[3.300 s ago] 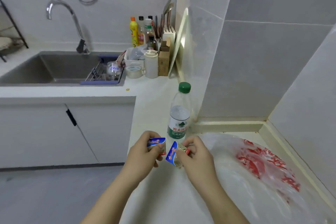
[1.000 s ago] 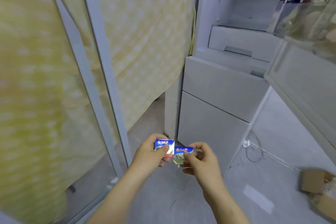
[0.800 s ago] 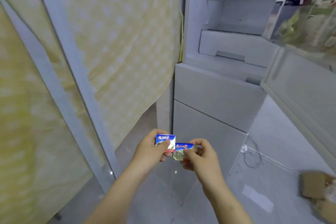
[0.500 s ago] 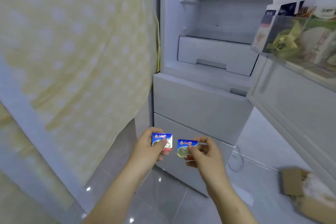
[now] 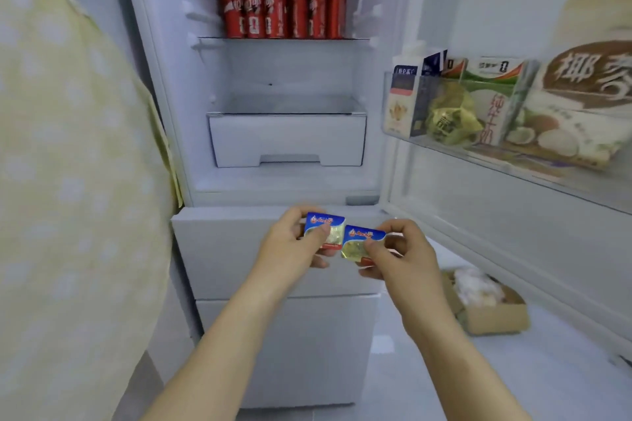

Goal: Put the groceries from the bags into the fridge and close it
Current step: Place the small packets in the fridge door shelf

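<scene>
Small blue foil-topped butter portions (image 5: 324, 230) and (image 5: 359, 244), light, soft, crushable: left hand (image 5: 290, 244) and right hand (image 5: 400, 255) pinch one each by the rims, fridge shelf (image 5: 284, 106) at twelve o'clock.

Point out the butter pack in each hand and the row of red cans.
Left butter pack (image 5: 325, 227), head view, blue label.
Right butter pack (image 5: 362, 239), head view, blue label.
Red cans (image 5: 284, 10), head view, middle of row.

Both hands (image 5: 342, 249) forward, grips pinched
</scene>
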### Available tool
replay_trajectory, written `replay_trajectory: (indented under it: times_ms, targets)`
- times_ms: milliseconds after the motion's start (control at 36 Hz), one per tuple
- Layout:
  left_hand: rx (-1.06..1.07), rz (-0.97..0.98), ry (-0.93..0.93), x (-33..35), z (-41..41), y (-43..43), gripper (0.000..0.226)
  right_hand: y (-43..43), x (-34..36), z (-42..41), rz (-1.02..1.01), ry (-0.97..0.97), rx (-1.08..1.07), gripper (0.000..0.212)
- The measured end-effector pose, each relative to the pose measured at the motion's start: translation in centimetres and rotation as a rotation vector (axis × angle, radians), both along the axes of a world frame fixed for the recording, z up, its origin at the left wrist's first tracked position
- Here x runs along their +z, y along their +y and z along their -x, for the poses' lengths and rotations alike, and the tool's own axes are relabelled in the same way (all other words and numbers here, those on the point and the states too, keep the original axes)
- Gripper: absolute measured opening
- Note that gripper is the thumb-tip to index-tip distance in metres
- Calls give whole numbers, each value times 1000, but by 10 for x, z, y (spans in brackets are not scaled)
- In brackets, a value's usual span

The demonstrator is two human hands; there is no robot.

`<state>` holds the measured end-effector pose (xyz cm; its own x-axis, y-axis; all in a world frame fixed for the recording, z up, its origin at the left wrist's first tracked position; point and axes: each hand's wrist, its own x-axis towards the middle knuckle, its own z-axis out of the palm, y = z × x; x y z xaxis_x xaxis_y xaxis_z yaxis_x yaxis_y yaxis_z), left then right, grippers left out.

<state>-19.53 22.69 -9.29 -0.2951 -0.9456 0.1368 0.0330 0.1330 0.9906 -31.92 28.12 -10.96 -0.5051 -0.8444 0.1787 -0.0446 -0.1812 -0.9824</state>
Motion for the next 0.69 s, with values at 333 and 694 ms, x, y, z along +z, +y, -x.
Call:
replay_trajectory:
  times_ms: [333,694]
  targets:
    - [-233,225,89,56,45,-20,23,18,69,32,128,183,-252,22]
    - [-257,511,200,144,125,-3,28,59,154,87,332,685,-606,29]
